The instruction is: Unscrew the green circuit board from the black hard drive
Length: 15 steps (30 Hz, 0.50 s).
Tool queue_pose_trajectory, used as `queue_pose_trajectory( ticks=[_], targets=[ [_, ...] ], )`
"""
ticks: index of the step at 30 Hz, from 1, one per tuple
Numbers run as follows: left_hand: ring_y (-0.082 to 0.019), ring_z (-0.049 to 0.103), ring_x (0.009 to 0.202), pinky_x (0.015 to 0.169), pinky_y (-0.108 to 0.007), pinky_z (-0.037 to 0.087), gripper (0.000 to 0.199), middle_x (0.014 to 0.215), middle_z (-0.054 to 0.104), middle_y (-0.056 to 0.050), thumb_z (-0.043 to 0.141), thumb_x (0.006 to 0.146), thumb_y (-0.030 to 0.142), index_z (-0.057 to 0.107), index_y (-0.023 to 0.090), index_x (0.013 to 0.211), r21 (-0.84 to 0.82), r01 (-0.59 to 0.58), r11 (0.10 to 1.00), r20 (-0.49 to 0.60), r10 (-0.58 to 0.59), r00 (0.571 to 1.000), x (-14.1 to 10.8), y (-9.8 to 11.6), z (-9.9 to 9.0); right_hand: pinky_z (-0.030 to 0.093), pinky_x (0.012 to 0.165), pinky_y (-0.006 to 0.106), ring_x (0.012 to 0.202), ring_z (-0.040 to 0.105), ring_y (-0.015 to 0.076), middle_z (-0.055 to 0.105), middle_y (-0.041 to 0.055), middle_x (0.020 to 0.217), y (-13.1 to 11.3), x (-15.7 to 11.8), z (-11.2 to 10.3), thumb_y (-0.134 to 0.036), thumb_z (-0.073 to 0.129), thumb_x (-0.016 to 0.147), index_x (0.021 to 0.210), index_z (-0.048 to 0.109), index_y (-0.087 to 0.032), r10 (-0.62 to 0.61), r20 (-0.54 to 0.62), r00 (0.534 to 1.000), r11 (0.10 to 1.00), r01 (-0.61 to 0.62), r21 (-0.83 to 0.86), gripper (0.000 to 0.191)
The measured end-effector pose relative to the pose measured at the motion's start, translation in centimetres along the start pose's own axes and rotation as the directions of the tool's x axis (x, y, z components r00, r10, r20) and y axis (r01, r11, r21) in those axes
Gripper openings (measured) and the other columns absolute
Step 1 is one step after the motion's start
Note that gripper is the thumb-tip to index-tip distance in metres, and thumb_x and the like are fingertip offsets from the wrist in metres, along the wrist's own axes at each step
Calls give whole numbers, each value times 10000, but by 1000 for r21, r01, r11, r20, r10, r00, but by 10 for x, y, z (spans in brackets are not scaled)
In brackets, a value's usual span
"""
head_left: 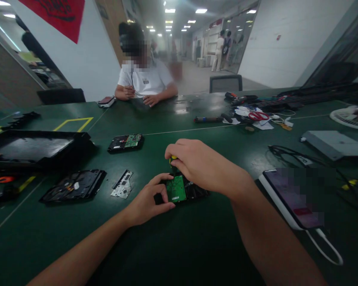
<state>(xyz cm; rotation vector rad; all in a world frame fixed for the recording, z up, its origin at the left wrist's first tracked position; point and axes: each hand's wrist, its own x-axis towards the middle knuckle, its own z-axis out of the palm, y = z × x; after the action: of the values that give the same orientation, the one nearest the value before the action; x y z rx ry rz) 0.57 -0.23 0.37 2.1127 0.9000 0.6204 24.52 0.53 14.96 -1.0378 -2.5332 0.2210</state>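
Observation:
A hard drive (179, 189) lies on the dark green table in front of me, its green circuit board facing up. My left hand (155, 194) grips the drive's left end, thumb at the near edge and fingers at the far edge. Above the far side of the drive, my right hand (191, 159) is closed round the yellow and black handle of a screwdriver (173, 159), held upright. Its tip is hidden behind my hand. To the left are a small bare circuit board (122, 184) and an opened black disc drive part (74, 185).
Another hard drive (125, 142) lies farther off. A black casing (35, 147) stands at the left. On the right are a phone (292, 198) with a white cable, a grey metal box (337, 143) and scattered tools. Across the table sits a person (146, 81).

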Motion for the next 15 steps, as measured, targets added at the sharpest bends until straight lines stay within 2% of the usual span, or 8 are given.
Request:
queue_pose_trajectory(
  ticks=[6, 11, 15],
  targets=[
    [-305, 487, 1449, 1137, -493, 487, 205, 1559, 496, -66, 781, 886, 332, 656, 202, 788, 4, 43, 999, 7, -43, 999, 3, 8, 1, 433, 833, 310, 986, 637, 208, 691, 89, 1085, 3, 0, -1, -138, 598, 993, 1080, 656, -159, 16, 5, 1000, 1000, -16, -24, 107],
    [-301, 501, 1442, 1148, -489, 474, 197, 1535, 523, -77, 790, 876, 332, 666, 201, 796, 9, 11, 1000, -6, -11, 1000, 12, 6, 10, 430, 857, 317, 989, 633, 207, 694, 95, 1078, 10, -6, -8, -113, 566, 985, 1058, 656, -152, 29, 11, 1000, 999, -28, -37, 122],
    [-295, 513, 1429, 1144, -454, 467, 218, 1514, 533, -78, 815, 848, 335, 659, 203, 772, 9, -37, 999, -19, 38, 999, 28, 7, 19, 421, 859, 321, 984, 630, 215, 692, 107, 1076, 20, -13, -16, -101, 551, 948, 1011, 660, -144, 78, -12, 997, 994, -78, -76, 133]
  ],
)
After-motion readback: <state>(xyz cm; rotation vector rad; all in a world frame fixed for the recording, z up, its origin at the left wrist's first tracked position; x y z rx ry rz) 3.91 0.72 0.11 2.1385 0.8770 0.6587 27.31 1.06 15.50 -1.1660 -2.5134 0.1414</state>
